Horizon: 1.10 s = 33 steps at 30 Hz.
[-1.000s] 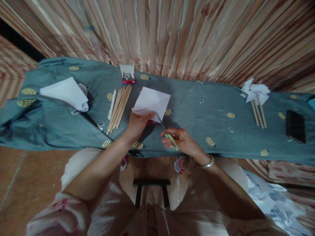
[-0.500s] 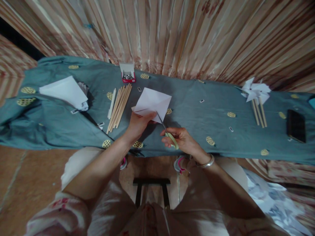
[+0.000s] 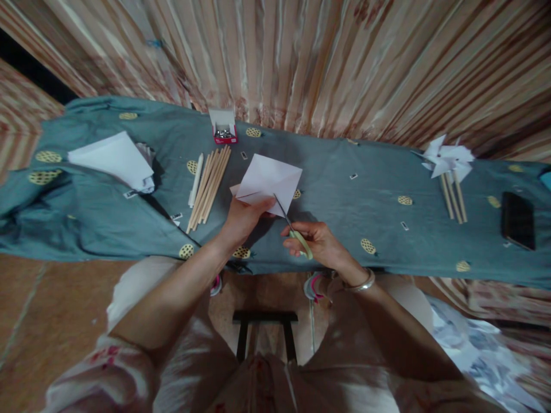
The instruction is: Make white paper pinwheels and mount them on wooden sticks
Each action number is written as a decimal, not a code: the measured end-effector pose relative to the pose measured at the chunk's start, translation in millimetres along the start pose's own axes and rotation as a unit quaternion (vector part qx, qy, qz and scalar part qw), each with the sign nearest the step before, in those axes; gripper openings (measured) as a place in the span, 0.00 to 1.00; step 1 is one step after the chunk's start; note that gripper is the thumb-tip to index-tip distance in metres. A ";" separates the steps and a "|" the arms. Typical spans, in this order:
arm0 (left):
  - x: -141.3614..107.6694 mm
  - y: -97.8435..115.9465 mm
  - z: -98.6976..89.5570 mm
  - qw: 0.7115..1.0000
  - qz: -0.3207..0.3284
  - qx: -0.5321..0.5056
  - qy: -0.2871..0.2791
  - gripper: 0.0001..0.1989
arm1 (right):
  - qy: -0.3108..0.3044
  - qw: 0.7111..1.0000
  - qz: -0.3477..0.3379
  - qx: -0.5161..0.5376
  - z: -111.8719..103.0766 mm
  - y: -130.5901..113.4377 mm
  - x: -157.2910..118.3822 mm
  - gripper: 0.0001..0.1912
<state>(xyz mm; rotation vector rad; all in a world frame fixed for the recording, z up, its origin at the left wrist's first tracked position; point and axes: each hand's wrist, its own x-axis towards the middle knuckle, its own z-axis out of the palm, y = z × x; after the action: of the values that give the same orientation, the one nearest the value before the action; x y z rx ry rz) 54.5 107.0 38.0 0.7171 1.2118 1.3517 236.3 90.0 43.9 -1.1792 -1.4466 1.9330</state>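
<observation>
A white square of paper (image 3: 271, 178) is held above the cloth by my left hand (image 3: 243, 221), thumb on top and fingers mostly hidden beneath. One slit shows in its lower left part. My right hand (image 3: 316, 244) grips scissors (image 3: 301, 241) with pale green handles. The dark blades lie at the paper's lower right edge, their tip close to my left thumb. Several wooden sticks (image 3: 209, 186) and a white pen-like stick (image 3: 196, 180) lie left of the paper.
A red and white box (image 3: 224, 135) of small metal pieces stands behind the sticks. Stacked white paper (image 3: 114, 160) lies at left. White pinwheels (image 3: 448, 158) on sticks and a black phone (image 3: 517, 221) lie at right on the teal cloth (image 3: 336, 189).
The paper has shifted very slightly to the right along with my left hand. My right hand and the scissors look almost unmoved.
</observation>
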 end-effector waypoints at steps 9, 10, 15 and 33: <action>-1.5 -0.4 0.8 1.000 -0.018 -0.012 -0.015 0.16 | 0.007 1.000 0.005 0.020 0.8 2.4 1.3 0.20; -1.5 -0.6 0.8 1.000 -0.017 -0.014 -0.015 0.16 | 0.007 1.000 0.006 0.020 0.9 1.9 1.3 0.20; -1.1 -1.5 -0.1 1.000 -0.014 -0.013 -0.015 0.16 | 0.003 1.000 0.008 0.021 1.6 -1.8 1.2 0.19; -2.2 1.6 0.9 1.000 -0.021 -0.010 -0.010 0.16 | 0.022 0.999 0.012 0.037 5.5 -2.2 2.5 0.21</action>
<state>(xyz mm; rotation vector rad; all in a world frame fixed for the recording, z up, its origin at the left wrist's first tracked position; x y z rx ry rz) 55.2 105.4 40.2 0.6874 1.1896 1.3172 230.1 89.7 45.5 -1.2027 -1.3326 1.9468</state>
